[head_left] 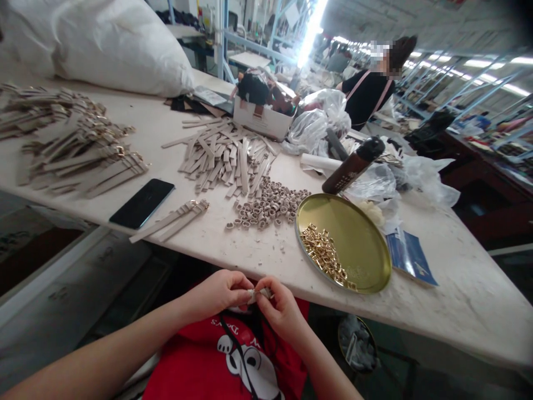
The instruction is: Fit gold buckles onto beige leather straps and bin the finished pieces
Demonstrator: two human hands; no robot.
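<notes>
Just off the table's front edge, my left hand [233, 289] and my right hand [280, 305] meet with fingertips pinched on a small beige strap [251, 297]. Most of that strap is hidden by my fingers. On the table lie two finished-looking straps [175, 219] with gold buckles at one end. Beyond my hands is a heap of small beige loops [270, 205], and behind it a pile of plain beige strips [229, 153]. Gold buckles [322, 250] fill the left part of a round gold tray [362, 239] to the right.
A black phone [142, 203] lies left, near buckled straps [83, 139] in a big pile. A white sack [120, 44], a white box [262, 119], a dark bottle [353, 164] and a blue packet [411, 256] surround the work. A person [368, 91] is beyond the table; a bin [358, 344] stands below.
</notes>
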